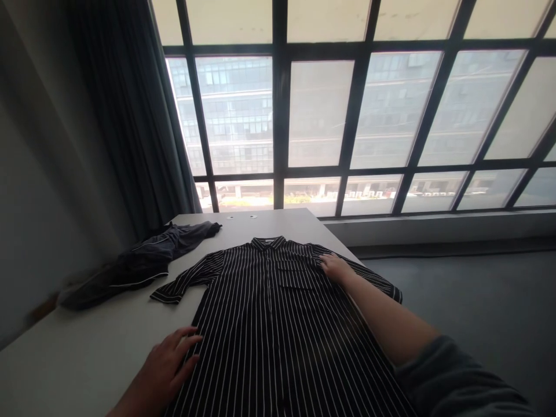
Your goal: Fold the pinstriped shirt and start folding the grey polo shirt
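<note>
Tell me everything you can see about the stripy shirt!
The striped shirt is black with thin white lines and looks like soft, light cloth. It lies spread flat, front up, on the white table, collar toward the window, short sleeves out to the sides. It has a chest pocket. The left hand presses its near left edge, and the right hand rests flat by the pocket. A dark garment lies apart, to its left.
</note>
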The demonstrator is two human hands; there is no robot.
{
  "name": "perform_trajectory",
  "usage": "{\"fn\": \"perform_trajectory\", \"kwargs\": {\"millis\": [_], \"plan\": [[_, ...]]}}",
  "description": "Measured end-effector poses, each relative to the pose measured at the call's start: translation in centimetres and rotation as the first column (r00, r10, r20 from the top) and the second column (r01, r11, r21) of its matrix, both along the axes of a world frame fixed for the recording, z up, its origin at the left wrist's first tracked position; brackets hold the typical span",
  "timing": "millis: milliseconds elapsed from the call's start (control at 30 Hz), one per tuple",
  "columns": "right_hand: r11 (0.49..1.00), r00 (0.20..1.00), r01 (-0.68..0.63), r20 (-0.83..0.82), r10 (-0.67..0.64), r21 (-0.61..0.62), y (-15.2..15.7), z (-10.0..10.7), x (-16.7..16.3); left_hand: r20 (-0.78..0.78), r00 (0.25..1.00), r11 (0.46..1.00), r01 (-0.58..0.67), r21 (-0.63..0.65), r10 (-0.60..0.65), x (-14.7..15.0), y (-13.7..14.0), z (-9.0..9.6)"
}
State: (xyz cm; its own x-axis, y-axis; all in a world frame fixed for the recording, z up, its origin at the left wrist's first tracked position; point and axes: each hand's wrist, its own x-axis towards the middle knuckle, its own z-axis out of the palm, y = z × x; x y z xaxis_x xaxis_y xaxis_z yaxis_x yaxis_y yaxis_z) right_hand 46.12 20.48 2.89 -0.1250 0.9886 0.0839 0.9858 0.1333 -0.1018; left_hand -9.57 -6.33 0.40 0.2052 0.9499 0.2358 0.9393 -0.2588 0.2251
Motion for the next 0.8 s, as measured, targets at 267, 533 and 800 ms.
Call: {"fn": "perform_trajectory", "kwargs": {"millis": [267, 533, 800], "plan": [[0.982, 0.995, 0.081, -0.042, -0.089, -0.173, 10.1, -0.4, -3.8, -0.262, 0.962, 0.994, -0.09, -0.055, 0.072, 6.8, 17.9, 4.9], [0.946, 0.975, 0.214, -0.007, -0.223, -0.243, 14.0, -3.7, -2.0, -0.315, 0.882, 0.885, -0.422, -0.197, 0.35, 1.6, 30.2, 1.9], [0.949, 0.978, 0.207, 0.016, -0.209, -0.239, 15.0, -4.0, -1.3, -0.326, 0.803, 0.819, -0.56, -0.126, 0.499, 0.7, 34.7, 0.2]]}}
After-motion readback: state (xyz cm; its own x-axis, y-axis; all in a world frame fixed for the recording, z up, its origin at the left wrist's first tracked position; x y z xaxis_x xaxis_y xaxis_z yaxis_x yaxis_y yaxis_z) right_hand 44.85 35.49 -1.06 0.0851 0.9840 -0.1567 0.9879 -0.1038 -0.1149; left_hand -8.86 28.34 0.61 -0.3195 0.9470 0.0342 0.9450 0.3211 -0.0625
